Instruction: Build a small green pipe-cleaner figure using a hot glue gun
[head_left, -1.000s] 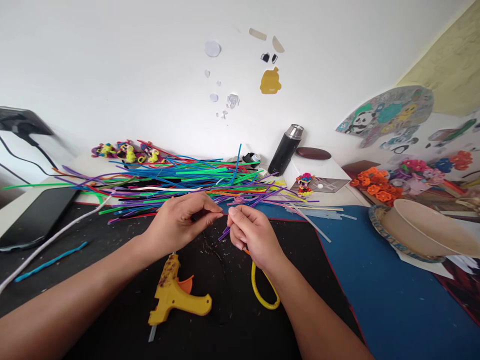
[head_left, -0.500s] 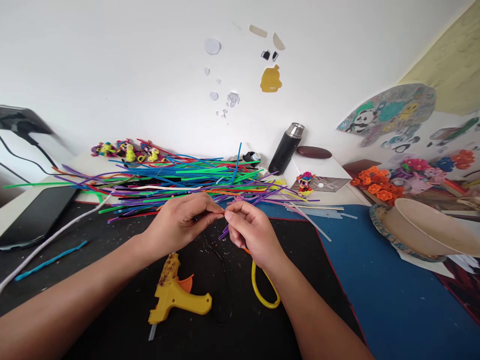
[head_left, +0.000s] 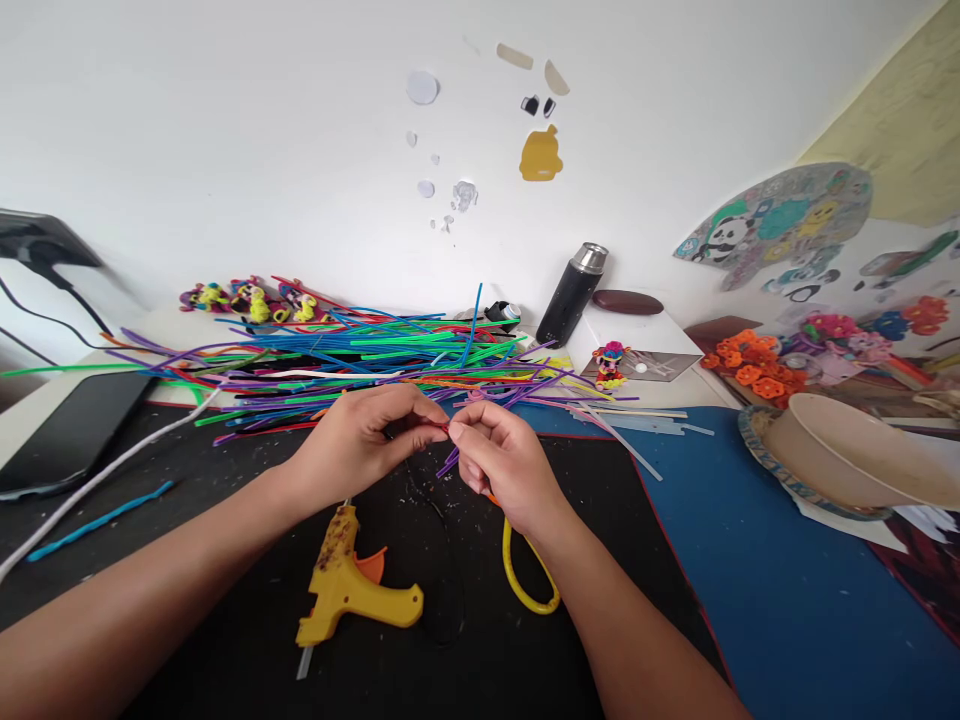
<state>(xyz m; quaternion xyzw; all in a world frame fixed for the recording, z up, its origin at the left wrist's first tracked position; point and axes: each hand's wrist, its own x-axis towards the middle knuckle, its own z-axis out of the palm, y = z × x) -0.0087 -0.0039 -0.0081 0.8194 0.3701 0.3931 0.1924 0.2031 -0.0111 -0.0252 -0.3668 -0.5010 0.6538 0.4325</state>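
In the middle of the view, over the black mat (head_left: 517, 660), my left hand (head_left: 367, 440) and my right hand (head_left: 506, 460) meet at their fingertips. Both are closed in a pinch on a small red piece (head_left: 444, 428) that looks like pipe cleaner; fingers cover most of it. A yellow loop handle (head_left: 510, 570) with an orange part emerges below my right hand. Its other end is hidden, and I cannot tell whether that hand touches it. Below my left hand a yellow glue gun (head_left: 352, 590) with an orange trigger lies on the mat.
A heap of coloured pipe cleaners (head_left: 360, 350) stretches behind my hands. Past it stand a black flask (head_left: 571, 300) and a small pipe-cleaner figure (head_left: 611, 366). A phone (head_left: 71, 430), a white cord (head_left: 135, 460) and a blue twisted strip (head_left: 101, 520) lie left; a bowl (head_left: 862, 450) sits right.
The hands stay together in nearly the same place, and slightly more of the red piece shows between the fingertips. The view has shifted very slightly; nothing else has visibly moved.
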